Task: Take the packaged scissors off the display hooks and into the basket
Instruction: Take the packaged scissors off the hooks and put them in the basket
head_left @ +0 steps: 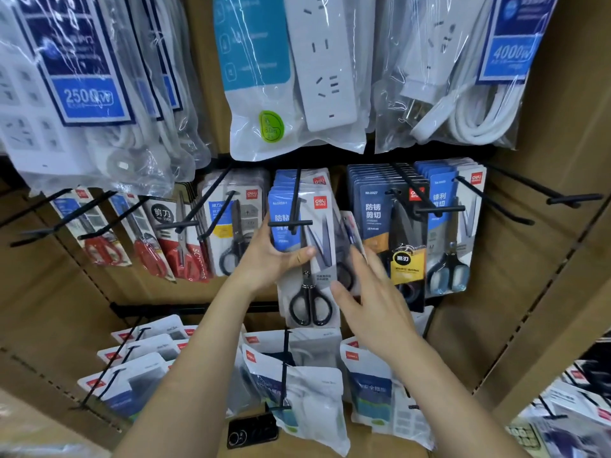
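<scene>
A pack of black-handled scissors (312,285) on a blue and grey card hangs at the front of a middle display hook (291,223), with more of the same packs behind it. My left hand (269,256) grips the pack's left edge, thumb across its front. My right hand (370,295) has its fingers spread at the pack's right edge, touching the cards there. No basket is in view.
More scissor packs hang on hooks to the left (234,233) and right (396,233). Bagged power strips (297,71) hang above, and white pouches (310,391) on lower hooks. Long bare hook ends (575,198) stick out at the right. A black phone (251,431) lies below.
</scene>
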Available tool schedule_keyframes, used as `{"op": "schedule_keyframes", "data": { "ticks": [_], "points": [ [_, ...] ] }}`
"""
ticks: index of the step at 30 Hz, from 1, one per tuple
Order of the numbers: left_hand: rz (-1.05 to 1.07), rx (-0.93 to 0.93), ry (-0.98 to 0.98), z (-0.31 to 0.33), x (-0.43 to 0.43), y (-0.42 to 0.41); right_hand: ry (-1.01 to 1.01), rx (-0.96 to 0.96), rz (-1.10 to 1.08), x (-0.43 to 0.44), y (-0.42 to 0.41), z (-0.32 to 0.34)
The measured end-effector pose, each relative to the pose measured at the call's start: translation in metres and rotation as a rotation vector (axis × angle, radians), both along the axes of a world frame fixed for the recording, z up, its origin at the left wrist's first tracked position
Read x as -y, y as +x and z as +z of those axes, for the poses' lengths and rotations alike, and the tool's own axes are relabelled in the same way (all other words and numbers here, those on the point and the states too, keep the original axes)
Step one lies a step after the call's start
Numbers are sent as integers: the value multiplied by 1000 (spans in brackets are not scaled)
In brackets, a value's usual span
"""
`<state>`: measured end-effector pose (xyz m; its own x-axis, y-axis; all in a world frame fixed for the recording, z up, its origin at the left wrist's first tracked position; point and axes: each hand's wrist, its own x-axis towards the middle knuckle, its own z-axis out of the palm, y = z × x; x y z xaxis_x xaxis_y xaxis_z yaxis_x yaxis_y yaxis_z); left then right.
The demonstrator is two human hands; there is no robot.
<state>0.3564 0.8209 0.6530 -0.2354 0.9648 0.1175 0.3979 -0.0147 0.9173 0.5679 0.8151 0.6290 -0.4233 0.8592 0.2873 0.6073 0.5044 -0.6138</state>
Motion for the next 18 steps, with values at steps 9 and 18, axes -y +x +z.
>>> {"op": "schedule_keyframes", "data": {
  "ticks": [9,18],
  "points": [
    [56,264,-34,-39,57,38,-251,-170,38,-5,-6,-15],
    [154,122,76,-41,47,38,-128,-131,-24,6,3,-19]
  ]
}}
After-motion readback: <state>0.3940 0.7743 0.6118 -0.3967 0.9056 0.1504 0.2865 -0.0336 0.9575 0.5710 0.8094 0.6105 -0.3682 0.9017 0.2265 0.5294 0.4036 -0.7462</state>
